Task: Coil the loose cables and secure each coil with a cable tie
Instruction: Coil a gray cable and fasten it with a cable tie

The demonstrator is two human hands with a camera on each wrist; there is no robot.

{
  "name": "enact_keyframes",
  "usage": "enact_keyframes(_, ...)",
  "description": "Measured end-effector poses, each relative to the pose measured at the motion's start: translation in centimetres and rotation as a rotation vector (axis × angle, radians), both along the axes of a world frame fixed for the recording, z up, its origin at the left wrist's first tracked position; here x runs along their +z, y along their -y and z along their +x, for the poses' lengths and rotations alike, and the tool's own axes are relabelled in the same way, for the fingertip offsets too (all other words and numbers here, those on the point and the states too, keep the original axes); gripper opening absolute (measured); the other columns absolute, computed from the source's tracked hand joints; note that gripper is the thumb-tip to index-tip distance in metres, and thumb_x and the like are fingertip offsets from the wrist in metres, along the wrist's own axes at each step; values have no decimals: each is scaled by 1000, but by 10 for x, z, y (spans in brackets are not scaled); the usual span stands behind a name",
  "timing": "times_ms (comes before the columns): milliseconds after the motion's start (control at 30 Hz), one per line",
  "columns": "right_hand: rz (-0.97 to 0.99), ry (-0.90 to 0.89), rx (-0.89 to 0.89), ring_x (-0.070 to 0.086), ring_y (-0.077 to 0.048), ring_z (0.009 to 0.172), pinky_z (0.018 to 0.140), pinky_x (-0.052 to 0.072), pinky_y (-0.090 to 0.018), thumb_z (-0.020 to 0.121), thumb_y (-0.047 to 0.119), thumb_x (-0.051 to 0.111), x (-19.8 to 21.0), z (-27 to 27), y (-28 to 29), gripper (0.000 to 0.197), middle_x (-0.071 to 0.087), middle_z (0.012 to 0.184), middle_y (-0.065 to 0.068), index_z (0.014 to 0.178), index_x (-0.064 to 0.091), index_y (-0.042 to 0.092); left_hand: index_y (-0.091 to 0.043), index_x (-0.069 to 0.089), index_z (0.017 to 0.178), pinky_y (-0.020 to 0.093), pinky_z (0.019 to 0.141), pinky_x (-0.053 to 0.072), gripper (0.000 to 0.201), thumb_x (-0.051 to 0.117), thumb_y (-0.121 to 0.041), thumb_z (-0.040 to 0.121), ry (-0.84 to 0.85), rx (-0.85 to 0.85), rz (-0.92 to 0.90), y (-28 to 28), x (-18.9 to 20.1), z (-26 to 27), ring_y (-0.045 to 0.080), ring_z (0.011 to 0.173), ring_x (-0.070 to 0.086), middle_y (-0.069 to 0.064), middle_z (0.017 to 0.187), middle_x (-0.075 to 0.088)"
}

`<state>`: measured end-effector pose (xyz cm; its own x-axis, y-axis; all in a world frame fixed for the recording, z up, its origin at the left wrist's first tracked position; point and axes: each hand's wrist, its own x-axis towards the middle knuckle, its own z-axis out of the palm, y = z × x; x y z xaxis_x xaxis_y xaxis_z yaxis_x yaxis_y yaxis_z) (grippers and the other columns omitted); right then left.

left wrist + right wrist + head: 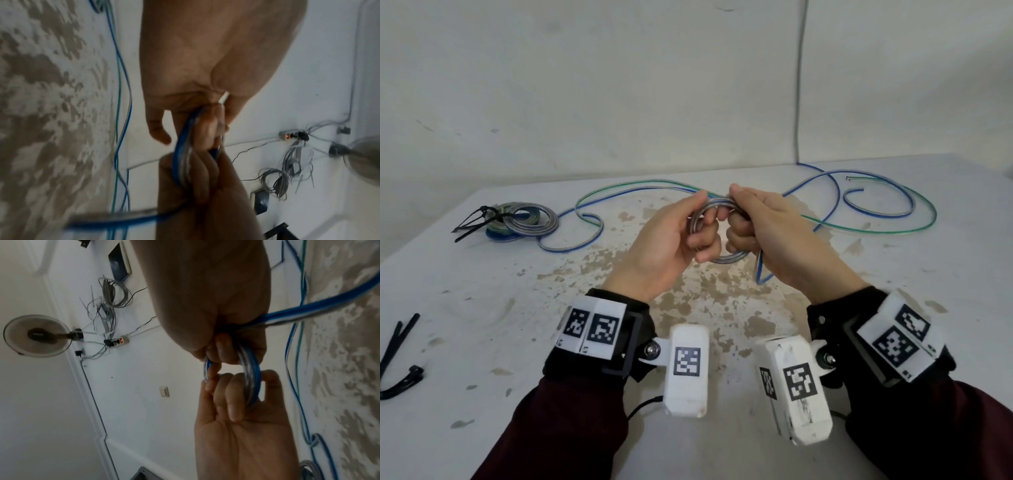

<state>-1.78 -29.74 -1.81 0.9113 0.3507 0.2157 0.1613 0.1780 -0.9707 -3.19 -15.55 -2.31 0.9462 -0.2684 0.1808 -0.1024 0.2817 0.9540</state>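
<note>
A small coil of blue-and-silver cable (729, 258) is held up over the middle of the table between both hands. My left hand (703, 222) grips its left side, with fingers curled through the loop and thumb on top. My right hand (738, 216) grips the right side the same way. The coil's loose blue tail (759, 272) hangs from under my right hand. In the left wrist view the coil (180, 154) runs between my left hand (207, 129) and the right hand below it. The right wrist view has my right hand (224, 352) wrapped round the coil (252, 382).
Loose blue cable (876, 214) and green cable (893, 233) snake across the far side of the white, stained table (482, 308). Finished coils (524, 219) with black ties lie at the far left. Spare black cable ties (397, 356) lie at the left edge.
</note>
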Motion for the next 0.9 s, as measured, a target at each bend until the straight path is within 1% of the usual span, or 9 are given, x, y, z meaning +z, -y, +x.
enact_keyframes(100, 4, 18, -10, 32, -11, 44, 56, 40, -28, 102, 30, 38, 0, -2, -4, 38, 30, 50, 3, 77, 57, 8, -12, 40, 69, 31, 60, 12, 40, 28, -28, 103, 26, 75, -2, -4, 2, 1, 6, 42, 21, -9, 47, 28)
enact_keyframes(200, 59, -3, 18, 56, -14, 48, 58, 52, -23, 101, 26, 39, 2, -3, -4, 37, 51, 49, -1, 82, 61, 4, -14, 40, 68, 24, 52, 20, 41, 28, -31, 104, 35, 140, -49, -3, 3, 1, 5, 39, 20, -11, 45, 24)
enact_keyframes(400, 94, -78, 132, 61, -20, 56, 69, 56, -29, 103, 27, 30, 1, -4, -4, 44, 54, 50, -6, 76, 55, 4, -13, 38, 69, 22, 47, 22, 40, 27, -29, 104, 29, 204, -91, 3, 1, -1, 8, 37, 24, -10, 44, 24)
enact_keyframes(500, 12, -39, 104, 34, -15, 46, 50, 36, -20, 104, 30, 31, 2, -3, -3, 43, 27, 48, 3, 68, 45, 10, -13, 39, 64, 29, 52, 18, 39, 30, -25, 99, -43, 85, -127, -4, 1, 1, 12, 41, 21, -6, 44, 26)
enact_keyframes(600, -95, -26, 119, 19, -10, 42, 45, 16, -21, 103, 30, 33, 1, -2, 1, 43, 22, 46, 8, 67, 43, 10, -9, 44, 67, 27, 49, 24, 39, 38, -37, 93, -92, -52, 72, -9, 1, 1, 15, 39, 27, -4, 42, 28)
enact_keyframes(700, -58, -74, 132, 36, -14, 42, 47, 37, -19, 103, 31, 31, 1, -4, 0, 44, 37, 44, 3, 73, 51, 5, -9, 48, 67, 29, 55, 15, 40, 39, -34, 98, -21, 15, 102, -10, -1, 3, 15, 47, 17, -8, 44, 31)
enact_keyframes(767, 4, -85, 160, 57, -19, 58, 70, 57, -29, 104, 28, 30, 1, -4, 0, 44, 56, 55, -6, 81, 57, 2, -15, 52, 63, 30, 58, 20, 40, 43, -36, 96, -33, 92, -54, -13, -2, 7, 14, 43, 20, -8, 46, 27)
enact_keyframes(833, 26, -45, 186, 61, -19, 68, 82, 56, -32, 104, 22, 29, 1, -3, 0, 40, 59, 61, -4, 86, 58, 2, -18, 53, 63, 29, 61, 24, 40, 41, -37, 96, -33, 113, -135, -17, -2, 8, 8, 39, 23, -8, 47, 24)
enact_keyframes(900, 30, -10, 163, 54, -16, 61, 71, 51, -21, 104, 21, 28, 0, -3, -1, 38, 47, 55, 2, 82, 54, 5, -15, 48, 67, 27, 57, 23, 40, 36, -35, 100, -24, 96, -119, -16, -1, 7, 9, 40, 24, -8, 47, 25)
